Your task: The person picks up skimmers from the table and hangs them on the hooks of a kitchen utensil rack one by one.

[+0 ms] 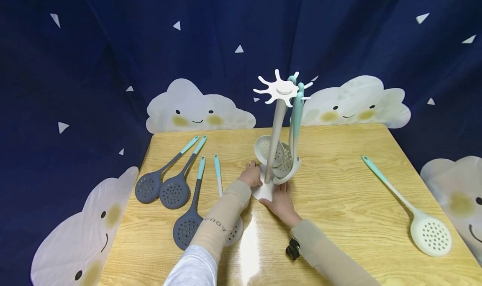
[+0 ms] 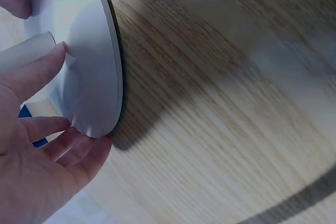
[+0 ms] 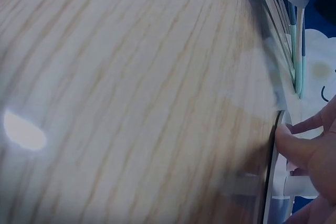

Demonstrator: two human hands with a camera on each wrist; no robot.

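A white utensil stand (image 1: 276,131) with a star-shaped hanging top stands near the middle of the wooden table. My left hand (image 1: 250,175) holds the left side of its base (image 2: 92,82), thumb on top and fingers curled at the rim. At the near right side, my right hand (image 1: 282,203) grips the base edge too; its thumb (image 3: 294,142) shows against the rim in the right wrist view. Several pale utensils with turquoise handles (image 1: 297,116) hang on the stand's right, among them a perforated skimmer (image 1: 263,149). Part of the base is hidden by my hands.
Left on the table lie dark grey skimmers (image 1: 175,192) with turquoise handles. A pale skimmer (image 1: 235,231) is partly under my left forearm. Another white skimmer (image 1: 431,236) lies far right. A dark blue curtain (image 1: 211,35) with clouds hangs behind the table.
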